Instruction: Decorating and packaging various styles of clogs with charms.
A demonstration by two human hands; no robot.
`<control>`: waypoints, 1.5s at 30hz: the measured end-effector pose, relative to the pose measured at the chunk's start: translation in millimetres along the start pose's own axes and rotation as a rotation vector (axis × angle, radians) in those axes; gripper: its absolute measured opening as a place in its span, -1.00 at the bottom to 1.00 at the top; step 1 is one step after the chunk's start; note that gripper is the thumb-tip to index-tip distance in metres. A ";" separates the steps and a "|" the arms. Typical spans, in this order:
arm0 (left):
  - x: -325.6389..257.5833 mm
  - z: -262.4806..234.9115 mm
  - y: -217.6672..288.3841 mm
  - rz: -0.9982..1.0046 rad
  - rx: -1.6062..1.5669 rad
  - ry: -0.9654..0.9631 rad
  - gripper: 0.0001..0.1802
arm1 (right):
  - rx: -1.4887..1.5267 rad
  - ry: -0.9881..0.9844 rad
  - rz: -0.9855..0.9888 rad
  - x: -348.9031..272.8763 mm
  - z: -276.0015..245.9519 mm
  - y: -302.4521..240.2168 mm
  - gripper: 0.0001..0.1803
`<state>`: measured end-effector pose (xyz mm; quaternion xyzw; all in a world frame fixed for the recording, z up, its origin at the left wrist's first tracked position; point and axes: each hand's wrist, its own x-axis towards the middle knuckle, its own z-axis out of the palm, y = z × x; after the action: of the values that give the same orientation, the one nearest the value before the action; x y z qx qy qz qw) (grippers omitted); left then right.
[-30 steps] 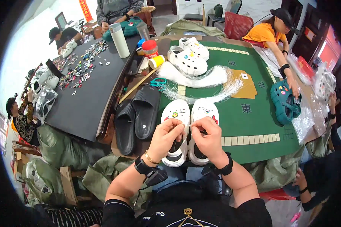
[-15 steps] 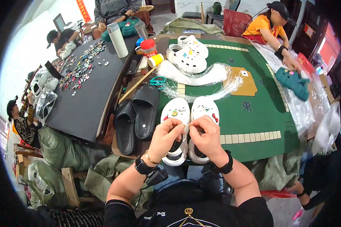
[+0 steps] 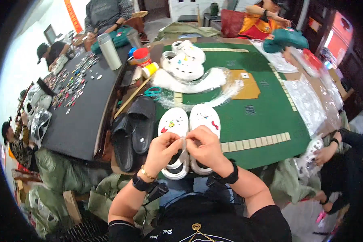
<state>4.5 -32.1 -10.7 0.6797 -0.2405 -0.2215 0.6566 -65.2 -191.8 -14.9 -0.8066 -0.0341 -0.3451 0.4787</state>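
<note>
A pair of white clogs, the left clog [image 3: 173, 119] and the right clog [image 3: 205, 115], stands side by side at the near edge of the green table mat [image 3: 238, 125]. Small coloured charms sit on their toes. My left hand [image 3: 163, 149] and my right hand [image 3: 205, 148] meet above the gap between them, thumbs and forefingers pinched together. What the fingertips hold is too small to make out. Beyond the clogs lie loose clear strands [image 3: 205, 101] and a thick white bundle of strands [image 3: 189, 84].
Black slides [image 3: 142, 121], teal scissors [image 3: 152, 92] and a wooden stick [image 3: 132, 98] lie left. More white clogs [image 3: 184, 66] stand behind the strands. A black table [image 3: 82, 125] bears scattered charms. At right, one person handles green clogs [image 3: 285, 39], another a white clog [image 3: 313, 150].
The whole view has shifted slightly. My hands stay pinched together over the clogs. The person in orange has raised the green clogs, and a white clog now shows in hands at the right.
</note>
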 end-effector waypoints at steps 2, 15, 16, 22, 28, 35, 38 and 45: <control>0.2 -0.6 2.2 -0.004 0.057 -0.007 -0.90 | -0.032 -0.017 -0.022 1.9 -2.2 -0.9 -0.93; -3.0 8.8 3.4 0.186 0.328 0.113 -0.94 | -0.082 -0.085 -0.073 0.9 -0.9 5.5 -0.93; -3.8 9.1 4.9 0.313 0.438 0.178 -0.95 | -0.069 -0.083 -0.063 2.5 -1.0 4.7 -0.94; -4.6 9.1 12.2 0.465 0.566 0.164 -0.93 | -0.067 -0.133 -0.097 3.5 -4.9 4.5 -0.87; -7.0 14.0 7.4 0.560 0.670 0.188 -0.89 | -0.188 -0.158 -0.214 2.7 -4.5 0.5 -0.82; -5.4 4.4 11.4 0.781 0.859 0.343 -0.85 | -0.478 -0.135 -0.242 3.9 -15.8 -2.2 -0.76; -7.6 -8.2 16.1 0.655 0.777 0.382 -0.89 | -0.447 -0.057 -0.226 8.8 -29.9 -1.2 -0.67; -29.5 -56.0 -15.5 0.356 0.615 0.465 -0.62 | -0.308 -0.202 0.071 -18.5 -59.2 -23.1 -0.77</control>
<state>16.5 30.5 -24.4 0.8237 -0.2547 0.1365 0.4879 -119.2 -221.4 9.5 -0.9017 -0.0002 -0.2462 0.3555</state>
